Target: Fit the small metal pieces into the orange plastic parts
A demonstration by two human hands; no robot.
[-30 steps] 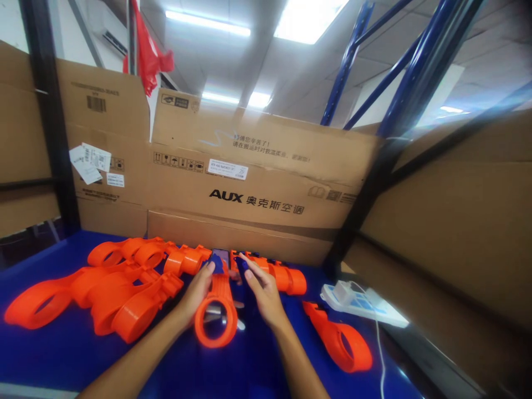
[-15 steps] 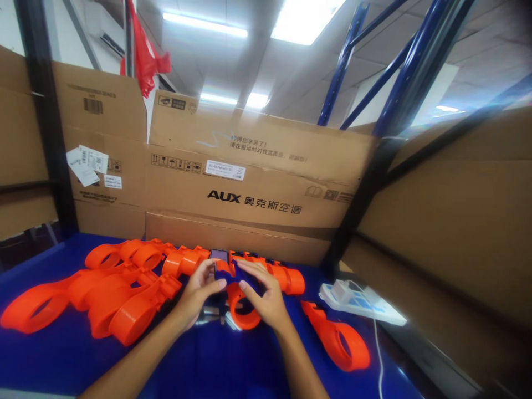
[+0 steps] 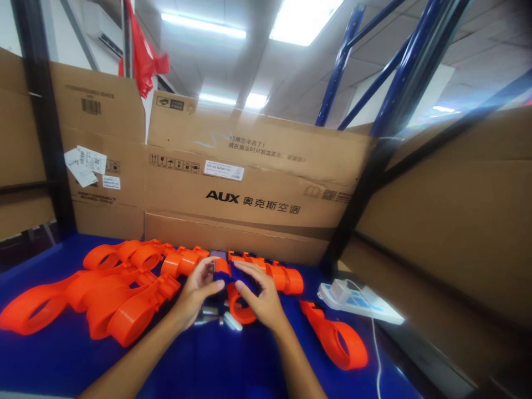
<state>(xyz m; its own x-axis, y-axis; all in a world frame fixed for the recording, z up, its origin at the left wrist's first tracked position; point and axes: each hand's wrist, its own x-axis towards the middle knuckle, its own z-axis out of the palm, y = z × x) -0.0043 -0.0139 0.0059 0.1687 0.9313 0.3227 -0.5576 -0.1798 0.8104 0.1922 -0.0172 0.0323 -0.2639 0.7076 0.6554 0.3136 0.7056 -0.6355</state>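
Observation:
Both hands hold one orange plastic ring part (image 3: pixel 240 315) over the blue table (image 3: pixel 216 366). My left hand (image 3: pixel 195 296) grips its upper end from the left, where a small blue piece (image 3: pixel 233 272) sits. My right hand (image 3: pixel 260 299) covers the part from the right, thumb pressing near the blue piece. The ring end points toward me, partly hidden by my right hand. Small metal pieces (image 3: pixel 216 318) lie on the table under my hands.
A pile of orange ring parts (image 3: pixel 112 293) lies to the left, a row of them (image 3: pixel 274 277) behind my hands, and one (image 3: pixel 336 341) to the right. A white power strip with a charger (image 3: pixel 357 302) sits at the right. Cardboard boxes (image 3: pixel 249 183) wall the back and right.
The orange part was turned and drawn in under my hands; its ring, fully visible a second ago, is now mostly covered by my right hand. The view shifted slightly.

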